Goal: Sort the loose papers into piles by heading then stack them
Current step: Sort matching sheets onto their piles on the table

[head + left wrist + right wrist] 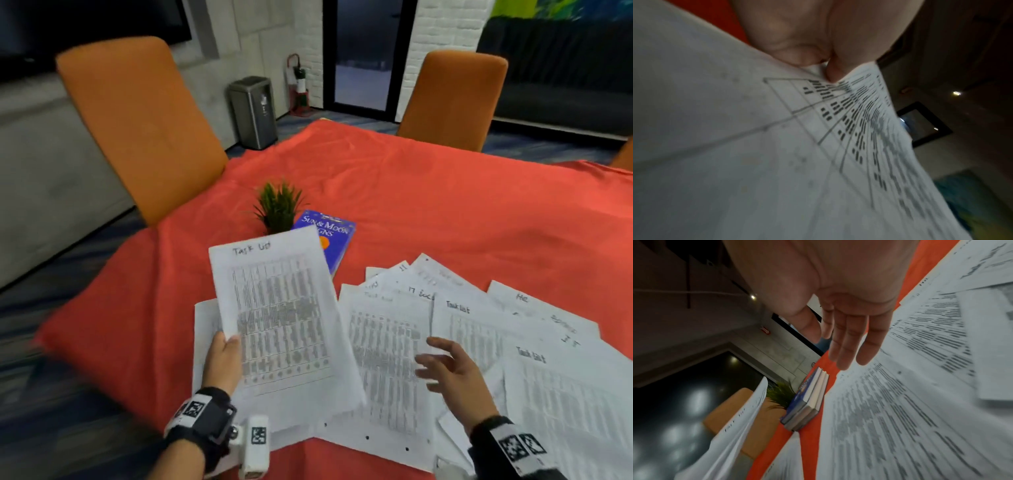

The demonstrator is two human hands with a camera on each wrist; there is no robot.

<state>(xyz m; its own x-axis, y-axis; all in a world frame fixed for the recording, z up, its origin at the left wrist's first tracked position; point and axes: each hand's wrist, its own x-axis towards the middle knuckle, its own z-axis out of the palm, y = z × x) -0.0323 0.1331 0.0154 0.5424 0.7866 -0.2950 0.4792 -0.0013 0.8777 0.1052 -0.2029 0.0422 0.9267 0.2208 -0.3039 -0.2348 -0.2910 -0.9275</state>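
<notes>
We see white papers [387, 363] printed with grey tables and dark handwritten headings, lying on an orange-red tablecloth [428, 198]. Beside them we note a blue book [330, 236] (pale lettering, an orange spot), a green plant [277, 205] and orange chairs [137, 120].

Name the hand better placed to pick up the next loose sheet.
Right. The right hand hovers open over the spread papers; the left hand already grips a "Task list" sheet.

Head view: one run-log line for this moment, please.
left hand: holds Task List sheet raised | right hand: open above loose papers | sorting: unfinished | nearby: blue book, plant
</notes>
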